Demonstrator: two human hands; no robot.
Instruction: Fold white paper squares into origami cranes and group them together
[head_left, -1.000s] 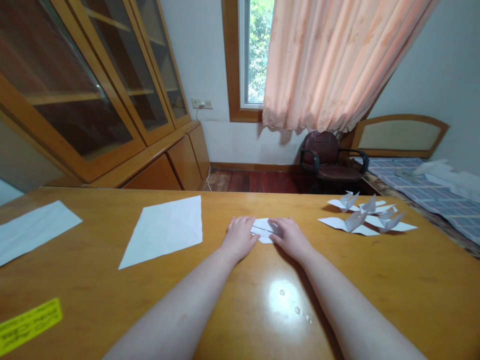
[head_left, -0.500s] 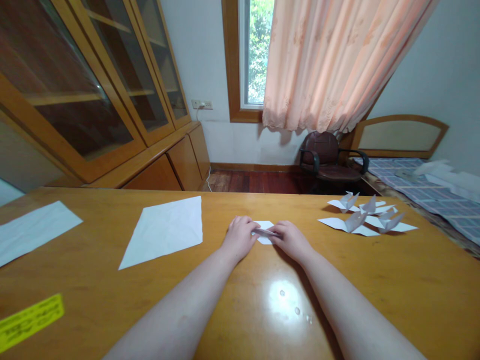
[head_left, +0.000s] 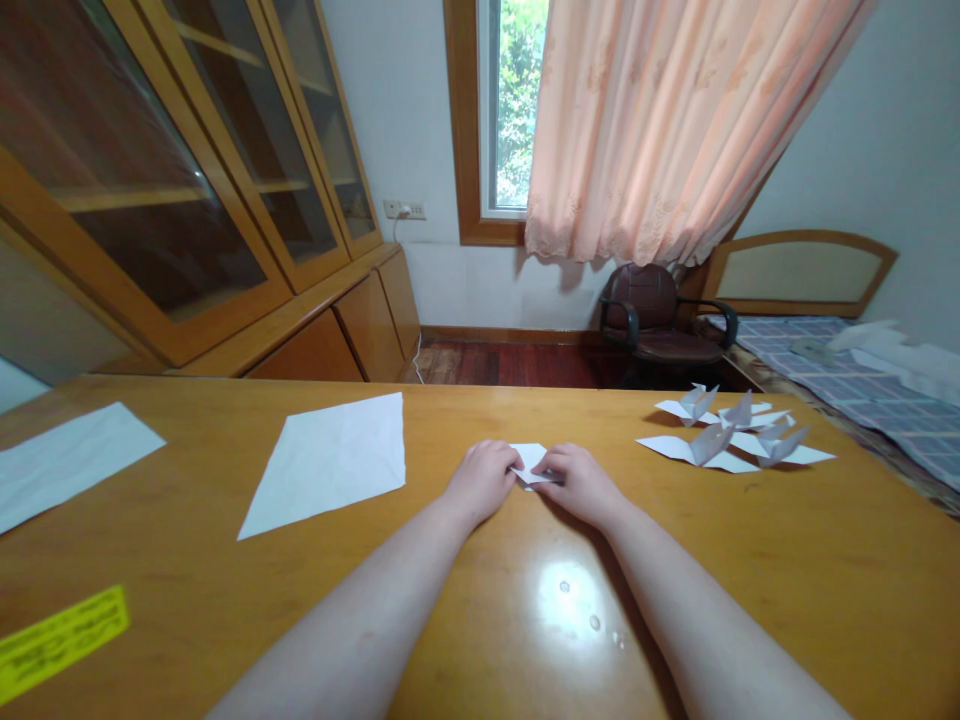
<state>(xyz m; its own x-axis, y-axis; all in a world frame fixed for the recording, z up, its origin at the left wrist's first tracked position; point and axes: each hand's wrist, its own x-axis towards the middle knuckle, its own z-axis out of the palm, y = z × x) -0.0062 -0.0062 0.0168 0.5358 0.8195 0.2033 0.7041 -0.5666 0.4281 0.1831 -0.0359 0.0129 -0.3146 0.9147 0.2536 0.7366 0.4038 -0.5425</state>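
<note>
A small folded white paper lies at the middle of the wooden table. My left hand has its fingers curled and pinched on the paper's left side. My right hand is closed on its right side, fingertips meeting the left hand's. Most of the paper is hidden beneath both hands; only a small flap shows between and beyond them.
A flat white sheet lies to the left, another sheet at the far left edge. Several folded paper cranes sit at the right. A yellow label is stuck near the front left. Behind the table stand cabinets, an office chair and a bed.
Both hands went from lying flat on the paper to pinching it. They drew closer together, and the paper is folded smaller than before.
</note>
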